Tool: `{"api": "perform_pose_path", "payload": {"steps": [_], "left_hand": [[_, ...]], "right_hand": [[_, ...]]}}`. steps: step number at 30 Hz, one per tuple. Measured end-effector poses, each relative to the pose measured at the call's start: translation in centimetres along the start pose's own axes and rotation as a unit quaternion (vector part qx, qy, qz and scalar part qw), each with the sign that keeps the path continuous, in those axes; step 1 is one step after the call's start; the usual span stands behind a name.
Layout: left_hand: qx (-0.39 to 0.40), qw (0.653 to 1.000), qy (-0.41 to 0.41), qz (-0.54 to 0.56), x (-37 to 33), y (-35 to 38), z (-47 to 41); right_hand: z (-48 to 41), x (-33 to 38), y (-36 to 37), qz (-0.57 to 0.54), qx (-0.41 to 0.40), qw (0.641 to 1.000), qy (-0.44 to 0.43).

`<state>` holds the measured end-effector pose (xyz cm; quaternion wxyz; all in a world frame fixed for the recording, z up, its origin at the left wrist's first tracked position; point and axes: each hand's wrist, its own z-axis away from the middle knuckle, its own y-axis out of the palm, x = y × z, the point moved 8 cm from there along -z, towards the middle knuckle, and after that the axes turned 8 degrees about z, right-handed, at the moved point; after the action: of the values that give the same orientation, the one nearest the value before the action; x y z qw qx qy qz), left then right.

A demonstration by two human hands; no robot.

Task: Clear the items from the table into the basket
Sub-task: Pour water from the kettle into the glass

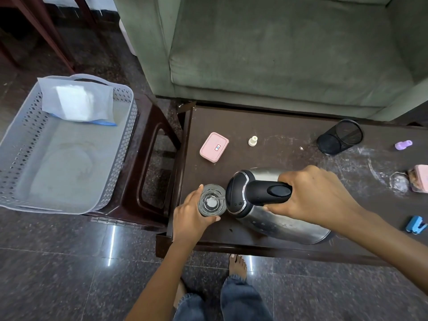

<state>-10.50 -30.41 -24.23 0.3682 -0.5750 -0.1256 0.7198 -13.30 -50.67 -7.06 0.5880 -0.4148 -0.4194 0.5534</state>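
Showing a dark polished stone floor with speckles, reflecting thin white streaks of light from above. Standing at the back, a grey-green fabric sofa with a worn seat cushion, touching or nearly touching the far edge of a low dark brown table whose top is looking scratched and dusty. Sitting just left of it, a dark brown plastic stool, and appearing in the top left corner, reddish wooden furniture legs.

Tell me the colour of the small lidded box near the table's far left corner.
Pale pink box, with a small white label on its lid; head view.
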Motion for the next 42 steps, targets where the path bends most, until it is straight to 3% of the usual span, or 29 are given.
{"api": "perform_pose_path", "payload": {"steps": [12,29,42], "left_hand": [[0.003,1.0,-0.012,-0.008,0.1,0.0,0.1],[0.02,0.991,-0.051,-0.125,-0.3,0.3,-0.3],[0.018,0.991,-0.043,-0.125,-0.3,0.3,-0.3]], "right_hand": [[0.3,0.0,-0.6,0.001,0.003,1.0,-0.007],[0.7,0.1,-1.5,0.001,-0.002,1.0,-0.01],[0.6,0.1,-2.0,-0.001,-0.011,1.0,-0.012]]}}
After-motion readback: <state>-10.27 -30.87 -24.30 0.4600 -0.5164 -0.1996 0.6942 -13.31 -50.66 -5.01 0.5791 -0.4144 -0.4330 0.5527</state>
